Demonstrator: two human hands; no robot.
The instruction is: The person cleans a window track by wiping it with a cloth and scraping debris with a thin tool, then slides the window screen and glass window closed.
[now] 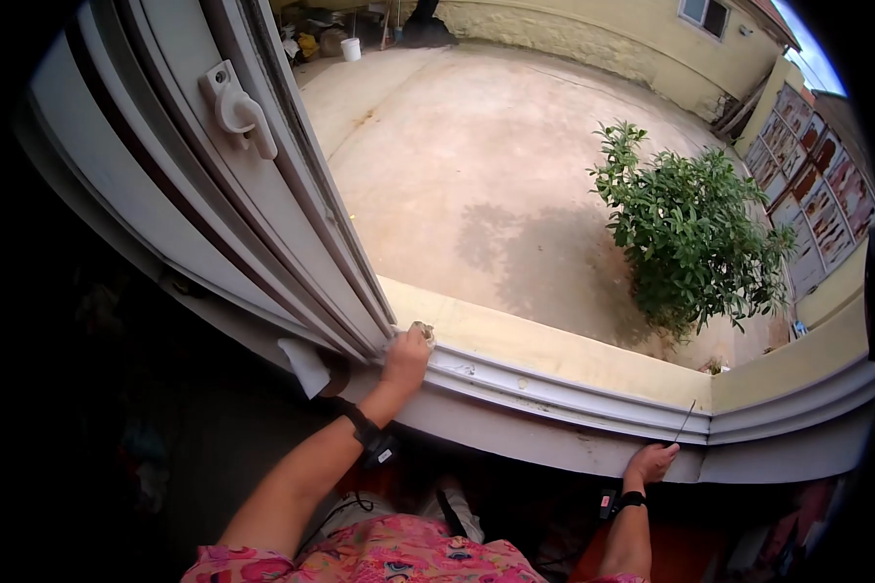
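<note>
My left hand (408, 360) is closed on a small crumpled rag (424, 334), pale with brownish stains. It presses against the white window track (554, 391), at the foot of the sliding window frame (292, 214). Toward the track's right corner, my right hand (653, 463) is closed around a thin dark rod (687, 421) that looks like a slim screwdriver. The rod points up over the track; whether its tip touches anything is unclear. Dark specks of dirt lie along the track. Each wrist wears a black band with a small device.
A white window latch (238, 112) juts from the sash. Below the frame at left hangs a white piece (304, 367), perhaps paper. Outside are a yellow ledge (554, 335), a leafy bush (695, 223), a concrete yard (437, 165), a white bucket (351, 50) and a rusty gate (815, 180).
</note>
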